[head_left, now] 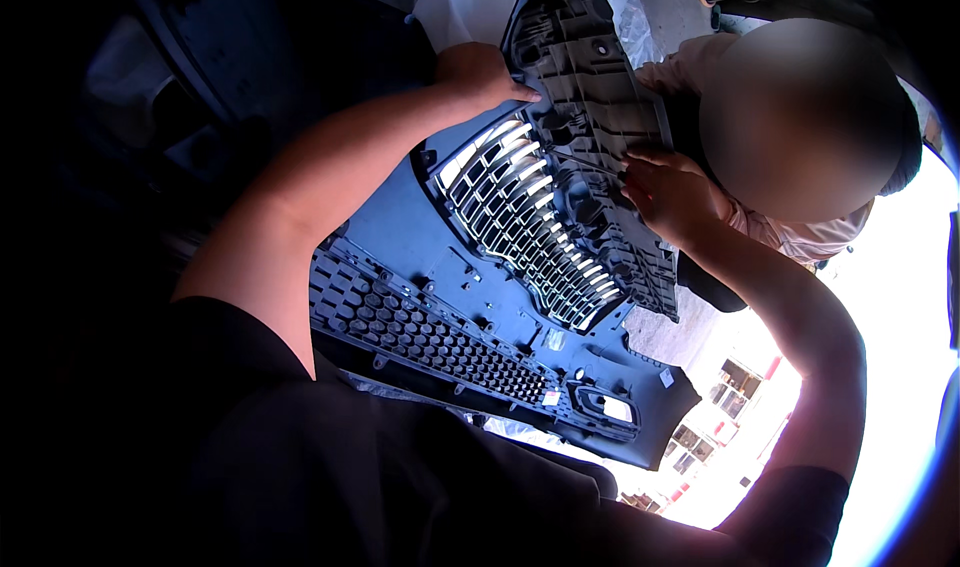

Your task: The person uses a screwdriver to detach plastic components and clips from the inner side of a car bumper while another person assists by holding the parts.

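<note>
A large car bumper cover (400, 222) lies with its inner side toward me, a grille (525, 217) with bright slats set in its middle. Along the grille's far edge runs a dark, ribbed plastic panel (590, 77). My left hand (475, 75) grips the near edge of this panel at its upper left, thumb on top, the other fingers mostly hidden. Over the panel's right part, my right hand (675, 195) is closed round what looks like a screwdriver (598, 165). Its thin shaft points left toward the grille's upper edge; where the tip touches is hard to make out.
Another person (800, 127) crouches close beyond the panel on the right. A honeycomb lower mesh (420, 322) and a lamp surround (605, 405) belong to the bumper's near side. Clear plastic sheeting (470, 7) lies behind the panel. Bright light floods the right side; the left is dark.
</note>
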Motion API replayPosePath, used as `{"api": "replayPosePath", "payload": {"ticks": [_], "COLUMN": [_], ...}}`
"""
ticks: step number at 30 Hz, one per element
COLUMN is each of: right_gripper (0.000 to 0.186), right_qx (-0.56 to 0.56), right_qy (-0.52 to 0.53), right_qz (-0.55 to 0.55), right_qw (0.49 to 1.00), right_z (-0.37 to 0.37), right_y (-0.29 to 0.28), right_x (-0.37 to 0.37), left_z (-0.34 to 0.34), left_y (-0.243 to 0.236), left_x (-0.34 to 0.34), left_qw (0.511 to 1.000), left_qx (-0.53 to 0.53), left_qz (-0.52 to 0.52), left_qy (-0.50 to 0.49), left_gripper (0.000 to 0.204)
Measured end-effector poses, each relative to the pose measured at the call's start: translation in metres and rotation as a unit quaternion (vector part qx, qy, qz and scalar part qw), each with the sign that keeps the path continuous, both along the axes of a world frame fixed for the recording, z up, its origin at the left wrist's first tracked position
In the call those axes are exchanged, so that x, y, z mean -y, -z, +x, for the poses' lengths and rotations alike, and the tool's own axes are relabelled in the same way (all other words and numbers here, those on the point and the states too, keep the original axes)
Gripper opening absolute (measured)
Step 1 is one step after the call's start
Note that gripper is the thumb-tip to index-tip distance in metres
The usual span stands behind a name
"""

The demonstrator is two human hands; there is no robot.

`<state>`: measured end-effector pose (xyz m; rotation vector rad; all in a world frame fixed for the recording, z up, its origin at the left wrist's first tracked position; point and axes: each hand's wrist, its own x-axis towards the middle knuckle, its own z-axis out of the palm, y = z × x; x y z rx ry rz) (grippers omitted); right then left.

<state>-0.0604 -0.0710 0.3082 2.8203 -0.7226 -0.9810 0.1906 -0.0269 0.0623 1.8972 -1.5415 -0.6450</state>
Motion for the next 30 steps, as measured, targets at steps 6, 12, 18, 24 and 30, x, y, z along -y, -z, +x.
{"api": "replayPosePath", "payload": {"ticks": [6, 12, 18, 24, 30], "right_gripper": [0.049, 0.048, 0.029, 0.016, 0.022], "right_qx": [0.099, -0.001, -0.064, -0.044, -0.023], "right_qy": [0.264, 0.639, -0.056, -0.121, 0.034], "right_qz": [0.154, 0.151, -0.025, 0.004, -0.013], "right_qw": [0.947, 0.755, 0.996, 0.992, 0.999], "right_z": [-0.039, 0.04, 0.037, 0.028, 0.034], "right_y": [0.025, -0.007, -0.013, -0.009, -0.006], "right_x": [0.029, 0.003, 0.001, 0.012, -0.001], "left_z": [-0.002, 0.002, 0.001, 0.004, 0.004], "left_y": [0.003, -0.015, 0.0, -0.002, -0.006], "left_x": [0.004, -0.003, 0.002, 0.006, 0.001], "left_qw": [1.0, 0.998, 1.0, 1.0, 0.998], "left_qx": [-0.017, -0.011, -0.014, -0.014, -0.036], "left_qz": [0.014, 0.064, 0.011, 0.027, 0.044], "left_qy": [0.005, 0.011, -0.01, 0.002, 0.026], "left_gripper": [0.078, 0.076, 0.077, 0.081, 0.08]}}
